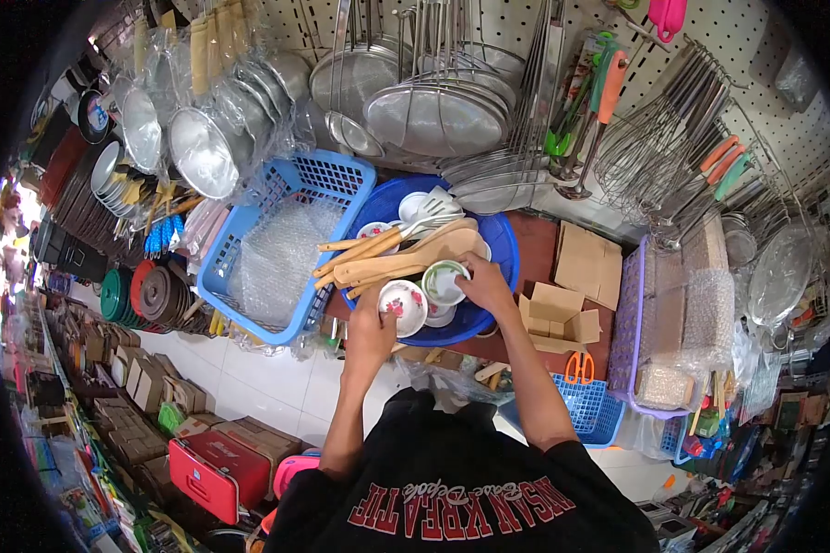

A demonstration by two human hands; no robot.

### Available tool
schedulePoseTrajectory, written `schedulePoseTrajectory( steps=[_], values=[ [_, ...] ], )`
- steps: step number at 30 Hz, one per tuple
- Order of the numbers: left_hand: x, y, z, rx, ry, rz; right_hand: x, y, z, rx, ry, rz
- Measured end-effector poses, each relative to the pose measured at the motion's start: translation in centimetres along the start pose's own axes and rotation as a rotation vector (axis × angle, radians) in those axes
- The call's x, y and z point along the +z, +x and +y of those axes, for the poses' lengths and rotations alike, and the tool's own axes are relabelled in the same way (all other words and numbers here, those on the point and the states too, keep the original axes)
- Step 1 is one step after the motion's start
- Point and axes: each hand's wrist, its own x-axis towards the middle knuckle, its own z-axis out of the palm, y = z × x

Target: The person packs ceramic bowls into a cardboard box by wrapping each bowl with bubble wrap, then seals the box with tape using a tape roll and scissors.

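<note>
My left hand [369, 330] is closed on the rim of a small white bowl with a pink flower pattern [403, 307]. Close beside it, my right hand [486, 282] grips a small white bowl with a green pattern [444, 283]. Both bowls are over the near part of a round blue basket [505, 241]. Wooden spatulas [447, 247] and slotted turners with wooden handles [424, 224] lie across this basket. More small flowered bowls [373, 230] show beneath and behind the utensils, partly hidden.
To the left stands a light blue rectangular basket [292, 327] with bubble wrap [281, 258]. An open cardboard box [560, 318], orange-handled scissors [579, 369] and a purple basket [623, 355] are on the right. Strainers [438, 115] and whisks [659, 138] hang from the pegboard [590, 23] ahead.
</note>
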Motion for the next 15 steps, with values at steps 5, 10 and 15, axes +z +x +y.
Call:
schedulePoseTrajectory(
  steps=[5, 10, 15],
  values=[
    [-1.3, -0.5, -0.1, -0.146, -0.1, -0.014, 0.2, 0.5, 1.3, 0.074, -0.125, -0.181],
    [-1.6, -1.2, -0.7, -0.171, -0.104, -0.042, -1.0, 0.8, 0.4, 0.137, -0.454, -0.229],
    [-1.9, -1.5, -0.5, -0.132, -0.107, -0.024, -2.2, 1.1, -1.6, 0.08, -0.775, -0.155]
  ],
)
